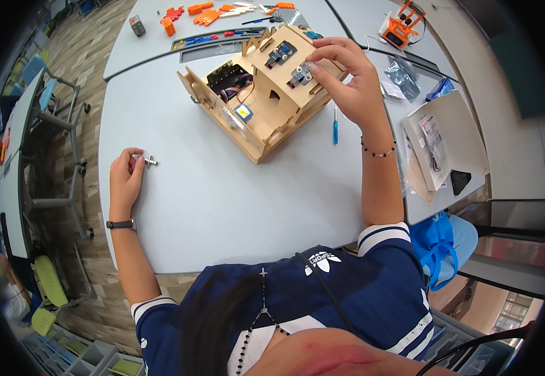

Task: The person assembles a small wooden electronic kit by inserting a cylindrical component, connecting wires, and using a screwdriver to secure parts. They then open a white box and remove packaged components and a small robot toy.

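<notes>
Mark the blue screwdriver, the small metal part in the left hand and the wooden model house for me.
blue screwdriver (335, 127): head view, on its blue handle.
small metal part (150, 161): head view, on the end sticking out past the fingers.
wooden model house (266, 103): head view, on its front wall.

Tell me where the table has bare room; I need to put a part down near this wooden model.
The widest bare patch of the grey table lies between the wooden model house, the left hand and the near edge. A narrower strip runs beside the blue screwdriver. Crowded: orange bricks behind, papers right.
</notes>
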Tool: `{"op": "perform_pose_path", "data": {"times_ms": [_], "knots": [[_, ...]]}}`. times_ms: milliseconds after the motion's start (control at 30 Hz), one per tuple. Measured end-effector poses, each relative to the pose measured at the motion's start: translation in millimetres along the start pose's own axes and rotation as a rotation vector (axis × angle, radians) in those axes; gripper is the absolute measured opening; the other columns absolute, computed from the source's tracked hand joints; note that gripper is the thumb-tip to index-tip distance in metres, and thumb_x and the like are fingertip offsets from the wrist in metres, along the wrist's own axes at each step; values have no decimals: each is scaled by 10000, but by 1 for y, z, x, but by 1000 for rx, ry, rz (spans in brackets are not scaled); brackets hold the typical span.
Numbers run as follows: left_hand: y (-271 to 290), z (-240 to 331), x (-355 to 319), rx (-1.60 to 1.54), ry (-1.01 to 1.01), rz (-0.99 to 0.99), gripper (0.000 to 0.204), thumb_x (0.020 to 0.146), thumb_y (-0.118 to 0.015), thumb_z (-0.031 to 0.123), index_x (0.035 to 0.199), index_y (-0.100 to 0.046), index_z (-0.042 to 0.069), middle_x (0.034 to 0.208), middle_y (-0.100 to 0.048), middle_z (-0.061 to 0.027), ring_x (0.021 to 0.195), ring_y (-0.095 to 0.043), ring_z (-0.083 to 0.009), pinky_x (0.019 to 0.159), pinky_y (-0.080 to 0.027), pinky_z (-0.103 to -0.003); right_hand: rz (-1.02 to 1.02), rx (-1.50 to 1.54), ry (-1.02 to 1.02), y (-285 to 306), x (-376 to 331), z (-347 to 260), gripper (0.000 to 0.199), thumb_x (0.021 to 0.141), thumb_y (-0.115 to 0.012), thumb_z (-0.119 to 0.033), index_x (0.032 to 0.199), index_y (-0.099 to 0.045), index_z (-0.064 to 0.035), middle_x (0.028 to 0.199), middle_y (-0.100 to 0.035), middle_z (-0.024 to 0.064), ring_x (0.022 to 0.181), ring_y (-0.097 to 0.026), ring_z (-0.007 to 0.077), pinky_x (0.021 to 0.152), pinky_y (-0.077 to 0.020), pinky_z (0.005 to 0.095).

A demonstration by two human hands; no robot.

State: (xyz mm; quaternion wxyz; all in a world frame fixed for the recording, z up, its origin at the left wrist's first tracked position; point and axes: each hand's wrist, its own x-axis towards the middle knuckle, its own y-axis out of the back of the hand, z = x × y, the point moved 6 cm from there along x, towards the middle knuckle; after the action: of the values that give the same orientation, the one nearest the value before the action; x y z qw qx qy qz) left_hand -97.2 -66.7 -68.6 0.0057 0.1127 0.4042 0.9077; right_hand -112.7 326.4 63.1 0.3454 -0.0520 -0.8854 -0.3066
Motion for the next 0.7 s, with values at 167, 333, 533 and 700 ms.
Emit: {"op": "perform_pose_path", "data": {"times_ms": [167, 333, 533, 700], "knots": [[2, 3, -3, 23, 60, -9, 119, 842, -573, 65, 948, -589, 11, 634, -421, -18, 626, -389, -141, 578, -341, -279, -43, 72, -20, -1, 0, 4, 125, 722, -622, -80, 831, -661, -34, 1027, -584, 112, 1008, -562, 227, 860, -456, 327], [3, 2, -6, 32, 98, -19, 128, 858, -563, 79, 972, -580, 23, 670, -403, -15, 658, -384, -142, 592, -344, -281, -53, 137, -77, -2, -1, 2, 128, 715, -633, -47, 838, -659, -22, 1060, -555, 99, 1026, -559, 210, 895, -457, 312], [3, -1, -7, -2, 122, -20, 150, 879, -553, 108, 1005, -585, 34, 711, -409, -8, 707, -391, -135, 626, -346, -266, -62, 120, -115, 2, -1, 1, 126, 712, -650, -61, 833, -664, -28, 1074, -558, 105, 1020, -562, 210, 882, -462, 312], [3, -2, -10, 24, 123, -4, 161, 882, -552, 119, 1009, -587, 26, 723, -418, -9, 707, -394, -132, 628, -346, -259, -58, 112, -98, 0, 0, 2, 137, 701, -662, -65, 833, -669, -30, 1078, -563, 102, 1006, -567, 203, 867, -457, 302]]}}
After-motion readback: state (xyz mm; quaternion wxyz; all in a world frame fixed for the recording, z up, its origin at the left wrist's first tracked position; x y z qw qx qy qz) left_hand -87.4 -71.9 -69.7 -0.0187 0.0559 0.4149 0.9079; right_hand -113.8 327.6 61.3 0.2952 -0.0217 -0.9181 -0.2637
